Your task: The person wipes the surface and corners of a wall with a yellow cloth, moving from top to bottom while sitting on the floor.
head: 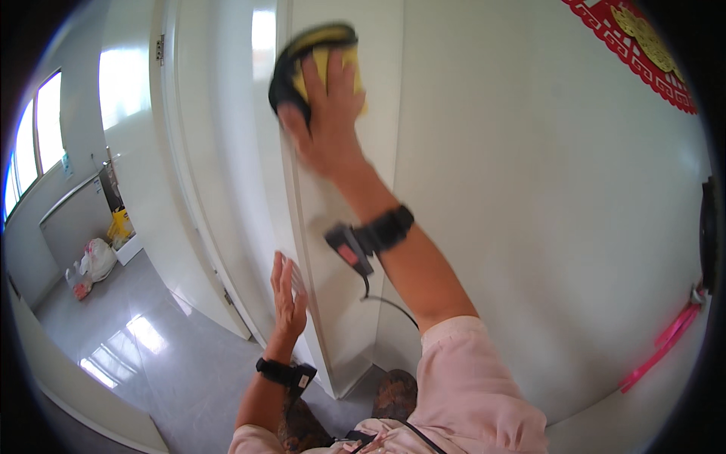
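Note:
My right hand (332,119) is raised, its fingers spread over a yellow and black cleaning pad or cloth (309,54) that lies against the upper part of the white door frame (346,227). Slight blur softens the pad's outline. Lower down, my left hand (290,298) is upright beside the edge of the frame, fingers extended and nothing seen in it; whether its palm touches the surface cannot be told. Black straps with small devices circle both wrists.
A white hinged door (136,170) stands at the left. Beyond it, plastic bags (97,260) rest on the grey tiled floor (142,340). A red and gold decoration (641,45) and a pink ribbon (663,346) are at the right. A cable hangs from my right wrist device.

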{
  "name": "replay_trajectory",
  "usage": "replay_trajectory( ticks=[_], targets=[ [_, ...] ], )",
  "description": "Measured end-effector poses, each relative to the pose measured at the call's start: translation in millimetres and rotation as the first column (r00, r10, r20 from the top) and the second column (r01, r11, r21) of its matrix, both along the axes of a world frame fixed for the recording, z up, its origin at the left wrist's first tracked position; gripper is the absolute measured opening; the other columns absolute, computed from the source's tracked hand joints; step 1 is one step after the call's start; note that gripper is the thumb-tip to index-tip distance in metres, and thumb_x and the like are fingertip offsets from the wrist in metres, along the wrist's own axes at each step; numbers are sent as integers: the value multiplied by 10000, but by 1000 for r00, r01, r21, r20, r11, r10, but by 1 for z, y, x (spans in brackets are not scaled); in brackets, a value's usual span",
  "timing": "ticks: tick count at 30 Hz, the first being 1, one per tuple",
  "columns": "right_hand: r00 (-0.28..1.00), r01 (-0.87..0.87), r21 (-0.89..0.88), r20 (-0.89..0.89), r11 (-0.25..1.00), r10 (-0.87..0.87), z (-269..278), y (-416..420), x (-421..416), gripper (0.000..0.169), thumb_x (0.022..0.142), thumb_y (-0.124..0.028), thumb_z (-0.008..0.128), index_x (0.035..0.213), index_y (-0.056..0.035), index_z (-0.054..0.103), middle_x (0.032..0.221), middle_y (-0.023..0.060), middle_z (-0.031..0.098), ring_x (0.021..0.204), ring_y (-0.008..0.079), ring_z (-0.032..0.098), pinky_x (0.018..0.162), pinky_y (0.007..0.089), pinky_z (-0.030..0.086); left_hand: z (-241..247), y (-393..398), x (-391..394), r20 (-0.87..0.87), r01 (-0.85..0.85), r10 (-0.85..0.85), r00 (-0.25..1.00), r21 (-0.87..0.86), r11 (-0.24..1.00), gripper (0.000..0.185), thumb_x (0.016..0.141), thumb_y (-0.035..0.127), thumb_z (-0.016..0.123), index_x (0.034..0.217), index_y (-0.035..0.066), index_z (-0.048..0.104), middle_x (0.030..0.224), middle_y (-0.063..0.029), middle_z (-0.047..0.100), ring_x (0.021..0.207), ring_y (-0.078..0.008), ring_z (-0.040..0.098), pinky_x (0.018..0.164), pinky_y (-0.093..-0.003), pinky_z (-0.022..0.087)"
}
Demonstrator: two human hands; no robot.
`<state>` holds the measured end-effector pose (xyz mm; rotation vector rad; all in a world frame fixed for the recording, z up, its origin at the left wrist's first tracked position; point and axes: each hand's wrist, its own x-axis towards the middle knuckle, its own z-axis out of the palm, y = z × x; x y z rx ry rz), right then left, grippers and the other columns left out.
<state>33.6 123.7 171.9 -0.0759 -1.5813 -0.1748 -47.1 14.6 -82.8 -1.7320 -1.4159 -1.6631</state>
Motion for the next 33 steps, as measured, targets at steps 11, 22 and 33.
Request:
replay_trajectory(
  ticks=[11, 22, 33],
  targets=[
    [998, 15, -48, 56, 999, -12, -165, -29, 3, 466, 741, -221, 504, 1161, -25, 456, 1276, 252, 287, 1178, 496, 225, 873, 661, 141, -151, -82, -54, 297, -129, 271, 916, -420, 898, 264, 752, 9, 512, 1012, 28, 550, 995, -149, 568, 855, -276, 559, 758, -336, 448],
    [867, -5, -390, 458, 921, 198, -364, -63, 36, 513, 704, -184, 595, 1178, -74, 431, 1156, 288, 319, 1095, 528, 256, 882, 679, 143, -207, -181, -36, 21, -221, 407, 913, -814, 538, 254, 731, 140, 548, 972, 68, 582, 909, -147, 592, 825, -327, 562, 736, -403, 454],
    [998, -27, 16, 49, 999, 26, -65, -21, -4, 557, 855, -358, 384, 1317, -57, 304, 1377, 276, 128, 1246, 485, 113, 919, 641, 46, -193, -201, -12, -23, -287, 489, 872, -833, 473, 236, 731, 158, 563, 953, 81, 584, 875, -123, 594, 816, -320, 561, 723, -399, 454]
  ],
)
